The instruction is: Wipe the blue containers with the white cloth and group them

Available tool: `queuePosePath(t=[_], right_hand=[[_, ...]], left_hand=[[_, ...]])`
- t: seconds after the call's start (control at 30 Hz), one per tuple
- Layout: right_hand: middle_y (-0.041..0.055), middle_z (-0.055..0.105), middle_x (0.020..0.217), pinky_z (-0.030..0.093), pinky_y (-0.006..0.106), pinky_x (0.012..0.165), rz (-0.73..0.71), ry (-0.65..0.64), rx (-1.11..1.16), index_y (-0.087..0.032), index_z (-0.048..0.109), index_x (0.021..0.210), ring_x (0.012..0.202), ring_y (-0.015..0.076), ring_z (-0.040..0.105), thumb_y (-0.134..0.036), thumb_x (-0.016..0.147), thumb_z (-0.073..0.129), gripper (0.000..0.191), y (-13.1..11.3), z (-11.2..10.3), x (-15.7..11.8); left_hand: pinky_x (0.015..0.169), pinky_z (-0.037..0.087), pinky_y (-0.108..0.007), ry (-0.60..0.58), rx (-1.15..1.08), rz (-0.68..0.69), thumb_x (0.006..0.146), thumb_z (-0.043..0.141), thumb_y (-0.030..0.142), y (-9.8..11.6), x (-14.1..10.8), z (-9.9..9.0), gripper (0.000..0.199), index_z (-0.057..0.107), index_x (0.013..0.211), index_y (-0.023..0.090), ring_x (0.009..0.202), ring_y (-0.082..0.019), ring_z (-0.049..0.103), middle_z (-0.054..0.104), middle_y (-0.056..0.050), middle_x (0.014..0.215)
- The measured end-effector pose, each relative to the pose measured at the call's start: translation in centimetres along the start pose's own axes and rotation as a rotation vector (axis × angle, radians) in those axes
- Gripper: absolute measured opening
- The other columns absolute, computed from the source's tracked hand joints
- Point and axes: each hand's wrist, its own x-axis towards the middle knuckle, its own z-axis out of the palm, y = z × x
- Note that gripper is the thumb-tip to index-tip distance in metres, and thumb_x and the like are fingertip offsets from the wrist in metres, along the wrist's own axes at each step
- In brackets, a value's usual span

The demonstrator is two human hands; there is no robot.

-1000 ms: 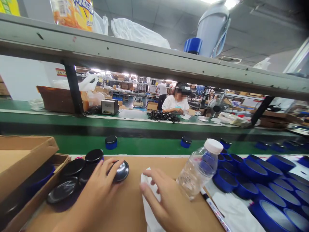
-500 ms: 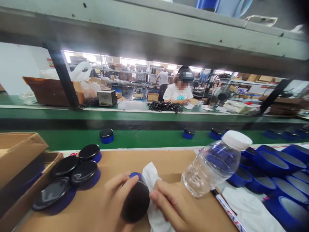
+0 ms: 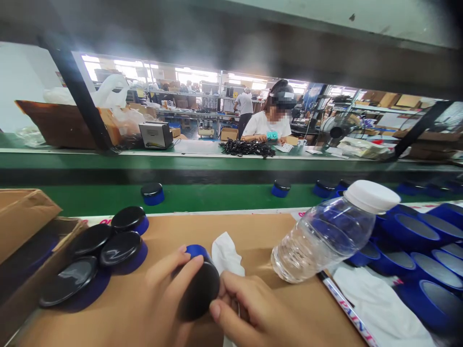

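Left hand (image 3: 159, 299) grips one jar (image 3: 197, 289); four jars (image 3: 104, 246) lie beside.

My left hand (image 3: 162, 299) runs off the near edge at the wrist, and its fingers cover much of the black-lidded jar (image 3: 198, 289), so only a sliver of blue body shows. My right hand (image 3: 253, 313) is cut off the same way and hides most of the white cloth (image 3: 224, 250). The marker (image 3: 347, 308) leaves the near edge, its print too blurred to read. The far-right blue jars (image 3: 430, 299) smear out of focus.
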Motion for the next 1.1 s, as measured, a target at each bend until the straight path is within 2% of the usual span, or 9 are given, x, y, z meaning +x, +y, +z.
queuePosePath(t=[0.1,0.27,0.5,0.67,0.73,0.83,0.93,1.03,1.1], right_hand=[[-0.005,0.05,0.067,0.033,0.016,0.052,-0.014,-0.007,0.022,-0.021,0.05,0.079,0.058,0.0074,0.047,-0.013,0.082,0.047,0.009,-0.4,-0.3,-0.4],[-0.0056,0.045,0.061,0.029,0.018,0.047,0.065,0.015,0.12,-0.019,0.047,0.072,0.053,0.0071,0.039,-0.031,0.083,0.057,0.019,-0.4,0.3,-0.3],[-0.0046,0.047,0.064,0.029,0.021,0.053,0.029,0.037,0.05,-0.021,0.041,0.071,0.06,0.0098,0.044,-0.015,0.082,0.046,0.014,0.2,0.5,0.0],[-0.0026,0.046,0.067,0.029,0.023,0.055,0.038,0.031,0.046,-0.022,0.04,0.073,0.063,0.012,0.044,-0.033,0.087,0.045,0.018,-0.1,0.3,-0.3],[-0.0034,0.044,0.065,0.028,0.024,0.056,0.042,0.034,0.044,-0.021,0.04,0.071,0.061,0.0114,0.042,-0.036,0.087,0.046,0.022,-0.2,0.2,-0.4],[-0.0034,0.044,0.06,0.029,0.024,0.058,0.02,0.095,0.047,-0.02,0.044,0.065,0.062,0.0118,0.044,-0.035,0.092,0.042,0.031,-0.2,0.0,-0.6],[-0.0042,0.045,0.058,0.033,0.023,0.055,-0.077,0.353,0.155,-0.022,0.049,0.07,0.057,0.011,0.043,-0.036,0.098,0.034,0.036,0.0,0.0,-0.7],[-0.0024,0.061,0.087,0.043,0.021,0.062,-0.167,0.58,0.17,-0.027,0.056,0.102,0.071,0.0107,0.056,-0.029,0.096,0.041,0.015,0.3,0.3,-0.9],[-0.0033,0.062,0.115,0.048,0.021,0.077,-0.214,0.563,0.1,-0.036,0.05,0.123,0.09,0.0108,0.062,-0.028,0.094,0.049,0.03,0.6,0.7,-1.0]], left_hand=[[0.106,0.029,-0.022,-0.009,-0.011,0.006,0.093,0.039,0.013,-0.2,0.3,-0.2,0.032,0.045,0.124,0.006,0.111,-0.019,0.047,0.044,-0.013,0.122],[0.096,0.036,-0.025,0.148,0.125,0.09,0.091,0.044,0.013,-0.5,0.0,0.6,0.031,0.053,0.12,0.011,0.105,-0.017,0.054,0.054,-0.01,0.117],[0.092,0.039,-0.027,0.207,0.153,0.134,0.084,0.046,0.009,-1.1,0.1,0.9,0.037,0.056,0.119,0.012,0.101,-0.018,0.057,0.057,-0.01,0.113],[0.089,0.041,-0.028,0.23,0.132,0.127,0.085,0.051,0.013,-0.4,0.0,0.7,0.035,0.054,0.12,0.009,0.101,-0.018,0.057,0.057,-0.011,0.116],[0.091,0.041,-0.028,0.193,0.062,0.028,0.091,0.048,0.021,0.1,-0.1,0.6,0.031,0.053,0.12,0.011,0.1,-0.018,0.057,0.056,-0.009,0.115],[0.093,0.046,-0.022,0.056,-0.237,-0.288,0.094,0.047,0.042,0.6,-0.2,0.3,0.038,0.047,0.126,0.022,0.106,-0.015,0.058,0.054,-0.005,0.117],[0.089,0.053,-0.018,-0.032,-0.634,-0.449,0.085,0.061,0.041,0.7,0.0,-0.1,0.047,0.045,0.128,0.039,0.103,-0.012,0.064,0.059,0.003,0.115],[0.084,0.058,-0.017,-0.037,-0.986,-0.586,0.083,0.067,0.04,0.8,0.6,-0.5,0.044,0.051,0.124,0.045,0.097,-0.011,0.069,0.068,0.007,0.111],[0.082,0.061,-0.023,-0.038,-1.167,-0.711,0.082,0.068,0.049,1.2,1.1,-0.9,0.042,0.056,0.122,0.043,0.102,-0.017,0.071,0.071,0.004,0.113]])
